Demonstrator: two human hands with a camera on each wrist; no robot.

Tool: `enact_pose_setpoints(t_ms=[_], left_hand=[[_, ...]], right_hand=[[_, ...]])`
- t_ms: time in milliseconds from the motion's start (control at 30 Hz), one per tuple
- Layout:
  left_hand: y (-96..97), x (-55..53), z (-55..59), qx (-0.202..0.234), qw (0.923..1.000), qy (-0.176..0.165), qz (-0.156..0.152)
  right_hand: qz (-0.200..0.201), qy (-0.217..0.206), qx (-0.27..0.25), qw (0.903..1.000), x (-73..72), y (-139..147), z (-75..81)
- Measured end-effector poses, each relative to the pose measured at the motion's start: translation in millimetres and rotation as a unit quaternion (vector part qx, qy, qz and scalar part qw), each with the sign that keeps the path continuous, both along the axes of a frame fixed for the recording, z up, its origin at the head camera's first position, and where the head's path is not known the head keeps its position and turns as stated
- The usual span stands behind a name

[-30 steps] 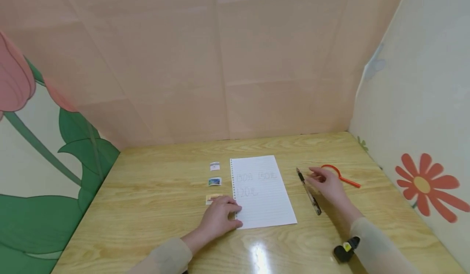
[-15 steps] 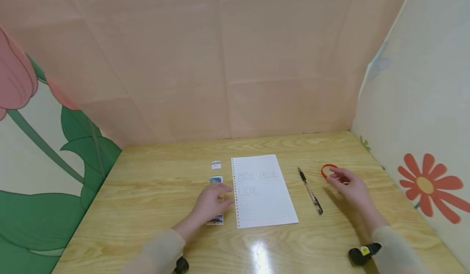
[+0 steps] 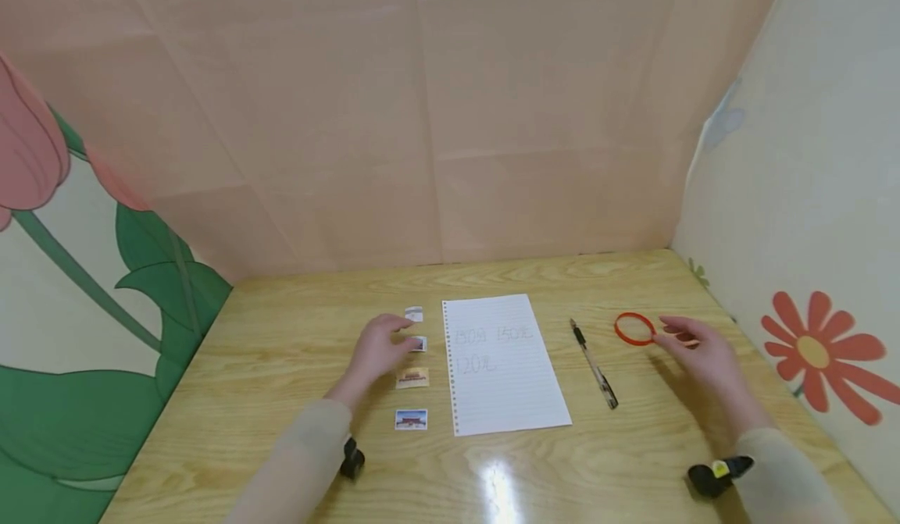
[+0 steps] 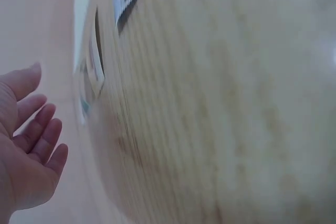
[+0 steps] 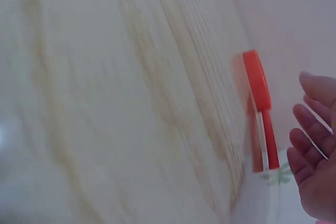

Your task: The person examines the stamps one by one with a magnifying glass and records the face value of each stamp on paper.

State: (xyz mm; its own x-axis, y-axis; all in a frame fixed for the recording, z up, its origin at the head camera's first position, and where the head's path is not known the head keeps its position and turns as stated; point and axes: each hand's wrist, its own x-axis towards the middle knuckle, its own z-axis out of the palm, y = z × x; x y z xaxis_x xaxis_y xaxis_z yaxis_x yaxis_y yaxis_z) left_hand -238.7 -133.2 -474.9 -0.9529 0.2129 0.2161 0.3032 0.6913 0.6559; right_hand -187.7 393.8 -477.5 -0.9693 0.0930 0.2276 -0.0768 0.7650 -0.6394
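Observation:
Several postage stamps lie in a column left of a ruled sheet of paper with handwriting. My left hand hovers at the upper two, fingers relaxed and holding nothing; it partly covers the second stamp. The top stamp lies just beyond its fingertips. Nearer me are a tan stamp and a stamp picturing a building. My right hand is above the handle of a red magnifying glass, hiding most of it. In the right wrist view, its loosely bent fingers are apart from the magnifying glass.
A black-tipped pen lies uncapped between the paper and the magnifying glass. The wooden table meets a pink-covered wall at the back. Painted walls stand on the left and right.
My left hand has left the paper's edge and moved up and left over the stamps, uncovering the lower ones. My right hand has moved right, from beside the pen to the magnifying glass's handle.

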Motion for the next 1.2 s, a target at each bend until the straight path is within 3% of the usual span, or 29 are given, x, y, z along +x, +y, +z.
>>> enact_pose_setpoints(t_ms=[333,600,867,1200], left_hand=[[-11.3,-20.8,-5.5,0.022,0.9984,-0.052,0.007],[-21.5,-34.4,-10.7,0.028,0.9971,-0.069,-0.012],[-23.9,-37.2,-9.5,0.022,0.9952,-0.095,-0.005],[-24.0,-45.8,-16.5,0.023,0.9946,-0.101,0.010]], right_hand=[[0.039,-0.019,0.004,0.9990,-7.4,22,-13.2],[0.055,-0.018,0.005,0.9983,-7.1,35,-22.8],[0.052,-0.010,0.013,0.9985,-12.1,38,-30.0],[0.043,-0.028,0.022,0.9984,-9.9,35,-29.7]])
